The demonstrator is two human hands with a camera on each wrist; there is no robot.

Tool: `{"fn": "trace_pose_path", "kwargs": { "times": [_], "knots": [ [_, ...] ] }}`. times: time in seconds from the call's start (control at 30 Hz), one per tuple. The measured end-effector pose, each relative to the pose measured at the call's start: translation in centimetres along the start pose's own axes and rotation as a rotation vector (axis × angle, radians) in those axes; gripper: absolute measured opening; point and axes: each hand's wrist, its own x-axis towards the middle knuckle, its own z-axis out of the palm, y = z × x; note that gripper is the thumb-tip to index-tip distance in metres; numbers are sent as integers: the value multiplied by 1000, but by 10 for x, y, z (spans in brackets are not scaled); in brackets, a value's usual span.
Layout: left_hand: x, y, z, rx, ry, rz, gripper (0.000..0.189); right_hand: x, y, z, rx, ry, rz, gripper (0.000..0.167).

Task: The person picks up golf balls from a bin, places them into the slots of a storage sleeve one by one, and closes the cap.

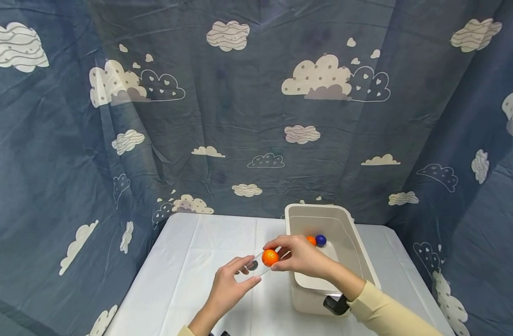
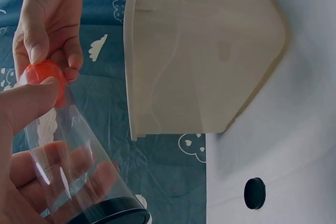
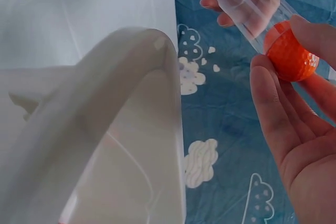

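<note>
Ball (image 3: 291, 53) — orange, dimpled, round, touching clear cylindrical tube (image 2: 73, 140)

Blue-grey cloth (image 1: 239, 102) w/ pale cloud prints (image 1: 317, 77) hangs on 3 sides of white-covered tbl (image 1: 206, 252).

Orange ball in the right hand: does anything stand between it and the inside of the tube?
Nothing visible does. The right hand holds the ball right at the mouth of the tube, which the left hand grips. The dark cap lies apart on the table, out of the way.
</note>
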Motion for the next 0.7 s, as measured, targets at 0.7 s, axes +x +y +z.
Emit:
{"fn": "trace_pose_path", "kwargs": {
  "times": [0.7],
  "knots": [
    [-6, 2, 0, -113, 6, -15, 47, -3, 2, 2, 64, -36, 15, 41]
  ]
}}
